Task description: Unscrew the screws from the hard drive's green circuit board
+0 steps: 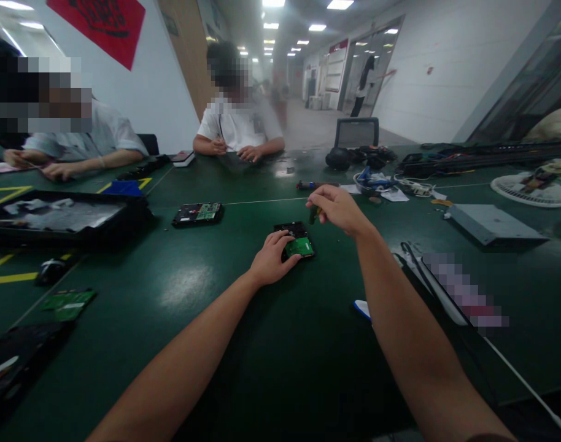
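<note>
A hard drive (287, 228) with a green circuit board (301, 247) lies on the table in front of me. My left hand (274, 256) holds it down, fingers across its left side and thumb along the near edge. Just above and to the right of the drive is my right hand (334, 209), its fingers pinched round a small dark and yellowish screwdriver (313, 213) pointing downward. The tool's tip is hard to make out, and it appears beside the drive rather than on it.
Another hard drive (197, 213) lies to the left, beyond a loose green board (69, 303). A black tray (64, 215) stands far left. On the right are a grey metal case (496, 223), cables (464, 161) and a white fan grille (531, 189). Two people sit across the table.
</note>
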Action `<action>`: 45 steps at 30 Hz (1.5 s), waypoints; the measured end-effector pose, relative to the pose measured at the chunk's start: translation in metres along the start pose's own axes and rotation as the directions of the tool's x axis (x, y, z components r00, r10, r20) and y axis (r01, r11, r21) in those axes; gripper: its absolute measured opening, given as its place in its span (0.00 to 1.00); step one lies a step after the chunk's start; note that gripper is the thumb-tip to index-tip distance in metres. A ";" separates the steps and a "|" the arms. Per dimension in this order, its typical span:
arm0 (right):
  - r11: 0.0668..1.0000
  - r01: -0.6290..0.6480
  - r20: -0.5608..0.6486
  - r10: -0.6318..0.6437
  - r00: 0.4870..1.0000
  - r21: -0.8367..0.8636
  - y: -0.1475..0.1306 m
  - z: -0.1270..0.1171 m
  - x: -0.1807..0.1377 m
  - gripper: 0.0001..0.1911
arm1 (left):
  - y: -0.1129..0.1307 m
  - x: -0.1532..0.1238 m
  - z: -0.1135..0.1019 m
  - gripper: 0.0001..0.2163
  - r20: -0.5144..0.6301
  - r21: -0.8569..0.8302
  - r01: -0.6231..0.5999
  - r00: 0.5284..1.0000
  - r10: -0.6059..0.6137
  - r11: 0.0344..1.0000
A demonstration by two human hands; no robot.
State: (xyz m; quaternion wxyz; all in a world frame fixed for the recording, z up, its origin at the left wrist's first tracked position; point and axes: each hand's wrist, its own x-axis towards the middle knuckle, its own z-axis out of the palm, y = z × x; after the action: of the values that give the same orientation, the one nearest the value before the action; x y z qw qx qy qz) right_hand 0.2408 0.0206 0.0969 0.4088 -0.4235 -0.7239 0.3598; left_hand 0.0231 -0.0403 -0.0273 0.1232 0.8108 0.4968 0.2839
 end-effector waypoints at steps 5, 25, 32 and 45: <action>0.999 0.035 0.077 -0.038 0.996 0.033 -0.003 0.002 -0.001 0.15 | -0.001 0.000 0.000 0.26 -0.003 -0.005 0.000 1.000 0.000 1.000; 0.998 0.048 0.011 -0.047 0.999 -0.046 0.000 -0.002 0.001 0.12 | 0.001 0.000 -0.002 0.26 0.010 -0.008 0.006 1.000 -0.006 1.000; 0.998 0.015 -0.075 -0.020 0.997 -0.069 -0.002 -0.002 0.000 0.08 | 0.000 0.000 0.000 0.26 0.000 -0.006 0.004 1.000 -0.004 1.000; 0.993 0.039 -0.092 -0.049 0.995 -0.107 0.003 -0.002 0.002 0.11 | -0.001 0.000 0.000 0.26 0.003 -0.008 0.008 1.000 -0.008 1.000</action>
State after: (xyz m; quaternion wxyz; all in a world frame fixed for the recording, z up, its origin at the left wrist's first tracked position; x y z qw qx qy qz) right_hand 0.2427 0.0244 0.0956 0.4276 -0.4448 -0.7310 0.2915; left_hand 0.0227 -0.0400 -0.0278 0.1286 0.8088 0.4985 0.2842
